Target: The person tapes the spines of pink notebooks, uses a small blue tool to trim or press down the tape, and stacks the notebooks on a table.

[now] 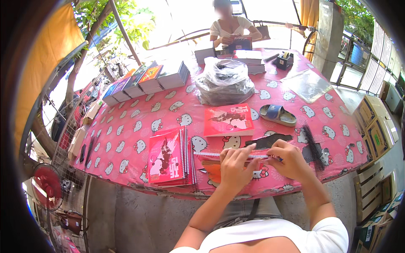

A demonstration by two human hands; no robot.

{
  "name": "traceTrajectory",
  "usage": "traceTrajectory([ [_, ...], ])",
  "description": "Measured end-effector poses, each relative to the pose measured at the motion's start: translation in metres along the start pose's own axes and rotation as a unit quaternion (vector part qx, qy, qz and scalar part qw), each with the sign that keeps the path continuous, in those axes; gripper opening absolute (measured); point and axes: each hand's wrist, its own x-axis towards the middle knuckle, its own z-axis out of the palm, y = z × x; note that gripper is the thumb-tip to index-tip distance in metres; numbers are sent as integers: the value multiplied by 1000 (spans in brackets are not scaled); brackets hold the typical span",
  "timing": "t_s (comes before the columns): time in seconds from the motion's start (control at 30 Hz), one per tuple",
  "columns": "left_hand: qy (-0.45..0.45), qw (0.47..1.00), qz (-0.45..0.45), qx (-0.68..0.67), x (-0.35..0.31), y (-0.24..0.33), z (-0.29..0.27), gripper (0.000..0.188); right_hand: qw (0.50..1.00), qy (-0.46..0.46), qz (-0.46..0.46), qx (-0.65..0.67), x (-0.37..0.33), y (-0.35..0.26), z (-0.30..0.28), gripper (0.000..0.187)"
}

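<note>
A notebook (206, 156) stands on its edge in front of me, its row of punched binding holes facing up. My left hand (236, 166) is closed on its middle, the fingers over the upper edge. At the notebook's right end my right hand (287, 159) is pinched; a small dark bluish bit shows between its fingers, too small to name. An orange piece (212, 170) lies under the notebook, near my left hand. To the left is a stack of red-covered notebooks (166, 157). Beyond my hands lies another red notebook (228, 119).
Black spiral coils (313, 147) and a blue slipper (277, 115) lie on the pink tablecloth (126, 139). Farther off are a plastic bag (225, 80), rows of bound notebooks (145, 83), a tape dispenser (284, 60) and a clear plastic sheet (307, 85). Another person (234, 29) sits opposite, holding a notebook.
</note>
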Motion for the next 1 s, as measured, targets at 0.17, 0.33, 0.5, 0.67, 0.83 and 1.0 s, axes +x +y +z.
traceTrajectory([
  [0.17, -30, 999, 26, -8, 0, -4, -1, 21, 998, 57, -9, -24, -4, 13, 13, 16],
  [0.33, -4, 998, 22, 54, -3, 0, -8, 18, 991, 128, -25, -2, -1, 5, 19, 10],
  [0.5, -18, 1000, 5, 18, -4, -4, -3, 18, 993, 119, -8, 11, 2, 2, 23, 9],
  [0.67, -20, 1000, 3, 15, -5, -3, -4, 18, 996, 86, -18, 2, -3, 0, 23, 14],
  [0.83, -15, 1000, 7, 25, -5, -3, -7, 18, 996, 77, -35, -16, -3, -2, 25, 21],
  [1.0, -16, 1000, 3, 14, -7, -6, -5, 19, 993, 105, -47, -12, 0, 1, 27, 21],
])
